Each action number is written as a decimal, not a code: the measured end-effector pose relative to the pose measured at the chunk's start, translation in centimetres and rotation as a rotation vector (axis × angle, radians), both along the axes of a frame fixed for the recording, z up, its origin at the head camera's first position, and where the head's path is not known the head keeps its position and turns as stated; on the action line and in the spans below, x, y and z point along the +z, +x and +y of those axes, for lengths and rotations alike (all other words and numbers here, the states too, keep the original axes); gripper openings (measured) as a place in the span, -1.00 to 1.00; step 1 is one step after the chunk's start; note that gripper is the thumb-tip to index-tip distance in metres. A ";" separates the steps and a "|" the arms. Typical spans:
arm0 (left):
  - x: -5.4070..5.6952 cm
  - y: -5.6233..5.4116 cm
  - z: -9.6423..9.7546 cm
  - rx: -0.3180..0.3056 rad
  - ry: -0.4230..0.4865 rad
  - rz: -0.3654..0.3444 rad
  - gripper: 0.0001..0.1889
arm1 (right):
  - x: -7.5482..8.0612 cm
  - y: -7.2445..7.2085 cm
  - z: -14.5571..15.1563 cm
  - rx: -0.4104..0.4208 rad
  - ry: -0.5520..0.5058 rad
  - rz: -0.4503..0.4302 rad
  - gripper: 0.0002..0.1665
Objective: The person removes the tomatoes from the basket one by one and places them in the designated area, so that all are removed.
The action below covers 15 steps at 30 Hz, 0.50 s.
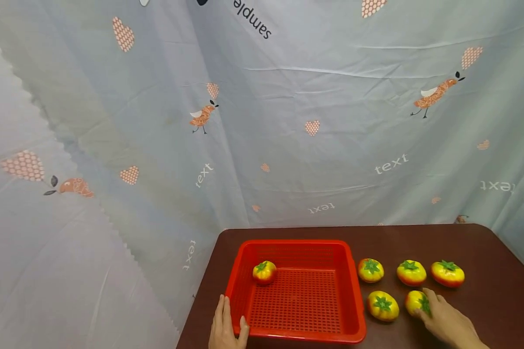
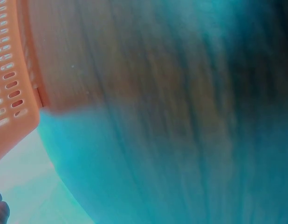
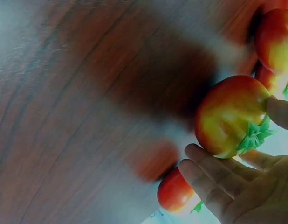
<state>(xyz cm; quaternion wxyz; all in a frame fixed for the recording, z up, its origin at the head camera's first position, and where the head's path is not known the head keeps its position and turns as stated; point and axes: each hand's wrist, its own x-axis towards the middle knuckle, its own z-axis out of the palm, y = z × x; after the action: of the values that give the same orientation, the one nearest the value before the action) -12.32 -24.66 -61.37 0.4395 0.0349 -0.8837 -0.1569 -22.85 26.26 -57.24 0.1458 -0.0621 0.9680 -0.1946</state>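
My right hand (image 1: 447,320) has its thumb and fingers around a yellow-red toy tomato (image 1: 416,303) with a green leafy top, on the table. In the right wrist view, the thumb touches one side of this tomato (image 3: 232,116) and fingertips meet the other. Against the front left corner of a red plastic basket (image 1: 353,295) rests my left hand (image 1: 228,327), fingers straight along its side and thumb at the front rim. One toy tomato (image 1: 264,272) lies inside the basket, toward its back left. The left wrist view shows only the basket's slotted wall (image 2: 16,88) and a blurred surface.
Right of the basket, more toy tomatoes lie on the brown table (image 1: 498,271): one nearby (image 1: 383,306) and several in a back row (image 1: 412,272). A patterned curtain (image 1: 288,160) hangs behind the table's far edge.
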 end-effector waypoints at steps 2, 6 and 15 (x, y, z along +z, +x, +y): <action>-0.1 0.0 0.0 0.002 0.005 0.004 -0.27 | -0.1 -0.1 0.0 0.001 -0.002 -0.015 0.02; -0.2 0.2 0.0 -0.004 0.007 0.009 -0.28 | -0.2 0.0 -0.1 0.033 -0.005 0.014 -0.02; -0.4 0.2 0.1 0.012 0.001 0.014 -0.28 | -0.4 0.3 -0.2 0.083 0.018 0.069 0.14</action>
<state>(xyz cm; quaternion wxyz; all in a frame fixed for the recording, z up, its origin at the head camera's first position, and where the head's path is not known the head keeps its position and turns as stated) -12.12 -24.60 -61.80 0.4465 0.0394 -0.8804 -0.1549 -22.54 26.05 -57.60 0.1210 -0.1072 0.9708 -0.1774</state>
